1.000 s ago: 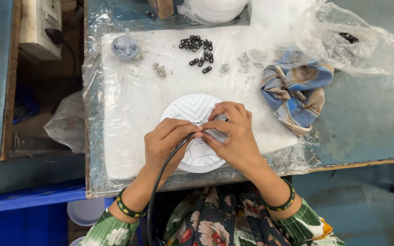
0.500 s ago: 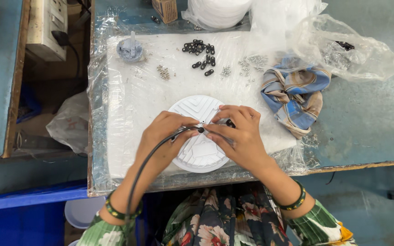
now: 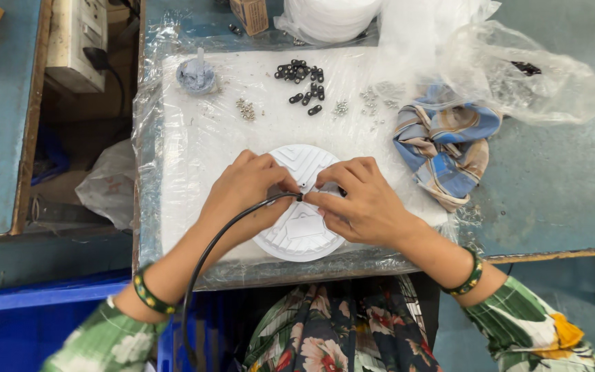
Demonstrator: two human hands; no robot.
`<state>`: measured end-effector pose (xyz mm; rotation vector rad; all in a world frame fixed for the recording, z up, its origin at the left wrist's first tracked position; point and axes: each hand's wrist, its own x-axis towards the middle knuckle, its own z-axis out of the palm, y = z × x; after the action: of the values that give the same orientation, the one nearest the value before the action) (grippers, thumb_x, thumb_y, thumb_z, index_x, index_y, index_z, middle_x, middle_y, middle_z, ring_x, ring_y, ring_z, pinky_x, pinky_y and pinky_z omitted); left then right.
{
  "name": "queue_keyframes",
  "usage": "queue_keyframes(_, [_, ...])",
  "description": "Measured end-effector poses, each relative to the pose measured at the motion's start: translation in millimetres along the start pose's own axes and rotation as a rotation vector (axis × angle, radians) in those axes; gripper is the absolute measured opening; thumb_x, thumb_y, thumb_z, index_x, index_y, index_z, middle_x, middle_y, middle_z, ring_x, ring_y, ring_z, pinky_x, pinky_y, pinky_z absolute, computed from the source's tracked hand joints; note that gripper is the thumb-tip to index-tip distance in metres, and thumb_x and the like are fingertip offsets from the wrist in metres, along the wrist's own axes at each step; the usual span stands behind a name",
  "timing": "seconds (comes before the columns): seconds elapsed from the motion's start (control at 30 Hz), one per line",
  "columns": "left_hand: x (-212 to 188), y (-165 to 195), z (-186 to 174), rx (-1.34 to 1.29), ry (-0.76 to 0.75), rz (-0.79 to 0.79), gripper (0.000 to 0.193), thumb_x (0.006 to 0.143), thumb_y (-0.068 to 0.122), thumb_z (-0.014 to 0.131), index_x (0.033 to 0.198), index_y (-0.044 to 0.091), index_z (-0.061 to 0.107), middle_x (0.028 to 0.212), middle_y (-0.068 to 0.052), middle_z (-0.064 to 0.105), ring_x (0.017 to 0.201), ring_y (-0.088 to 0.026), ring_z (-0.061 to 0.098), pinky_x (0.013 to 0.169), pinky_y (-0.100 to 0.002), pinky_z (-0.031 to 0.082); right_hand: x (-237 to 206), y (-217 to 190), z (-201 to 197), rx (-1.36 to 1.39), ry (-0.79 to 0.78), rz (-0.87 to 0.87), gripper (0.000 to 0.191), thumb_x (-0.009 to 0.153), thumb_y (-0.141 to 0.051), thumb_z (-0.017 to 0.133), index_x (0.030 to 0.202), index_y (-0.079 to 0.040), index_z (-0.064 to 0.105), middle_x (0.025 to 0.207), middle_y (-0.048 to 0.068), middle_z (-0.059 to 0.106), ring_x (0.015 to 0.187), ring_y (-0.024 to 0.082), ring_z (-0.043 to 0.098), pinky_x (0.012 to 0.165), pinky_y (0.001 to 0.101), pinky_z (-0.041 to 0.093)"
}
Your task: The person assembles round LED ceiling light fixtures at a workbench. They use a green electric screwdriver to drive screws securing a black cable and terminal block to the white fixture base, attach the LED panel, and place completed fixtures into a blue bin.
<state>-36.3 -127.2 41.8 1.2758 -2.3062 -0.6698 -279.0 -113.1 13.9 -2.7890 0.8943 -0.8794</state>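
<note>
Hands meet over the round white ribbed plastic disc (image 3: 302,227), which lies at the near edge of the plastic-wrapped white foam pad (image 3: 194,151). We see our left hand (image 3: 246,193) curled, pinching the thin black cable (image 3: 222,238) at the disc's centre; our right hand (image 3: 359,203) is half closed, fingertips pressing beside it. Risk as we judge it: cable slips free, or the disc slides off the edge, small black clips (image 3: 303,83) being well apart
</note>
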Motion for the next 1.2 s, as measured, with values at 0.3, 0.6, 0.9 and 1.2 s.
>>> queue_keyframes(0.3, [32,4,-10,0.002,-0.341,-0.293,0.013,0.075,0.021,0.072,0.087,0.015,0.07,0.075,-0.003,0.07,0.092,-0.028,0.06,0.073,-0.041,0.052,9,9,-8,-0.127,-0.069,-0.185,0.036,0.079,-0.019,0.076,0.113,-0.013,0.07,0.113,0.003,0.063,0.112,0.024,0.059,0.091,0.0458,0.048])
queue_keyframes(0.6, [28,0,-1,0.027,-0.284,-0.22,0.01,0.076,0.019,0.073,0.085,0.015,0.071,0.075,-0.003,0.073,0.085,-0.029,0.06,0.075,-0.04,0.051,5,5,-3,-0.172,-0.077,-0.28,0.028,0.082,-0.017,0.074,0.107,-0.004,0.07,0.115,0.005,0.066,0.113,0.023,0.062,0.094,0.0438,0.05])
queue_keyframes(0.9, [-21,-5,10,0.079,0.14,0.191,0.011,0.085,0.017,0.077,0.095,0.014,0.075,0.095,0.003,0.07,0.095,-0.023,0.059,0.083,-0.04,0.04,-3,3,3,0.012,0.064,-0.107,0.032,0.081,-0.012,0.077,0.112,-0.008,0.074,0.11,0.006,0.068,0.106,0.024,0.066,0.095,0.0423,0.051])
queue_keyframes(1.2, [-18,-7,13,0.264,0.189,0.246,0.013,0.082,0.024,0.081,0.09,0.016,0.077,0.091,0.003,0.069,0.088,-0.021,0.061,0.082,-0.04,0.041,21,0,-1,-0.033,0.017,-0.07,0.015,0.084,-0.021,0.081,0.092,-0.011,0.073,0.086,0.001,0.065,0.082,0.021,0.065,0.068,0.0354,0.052])
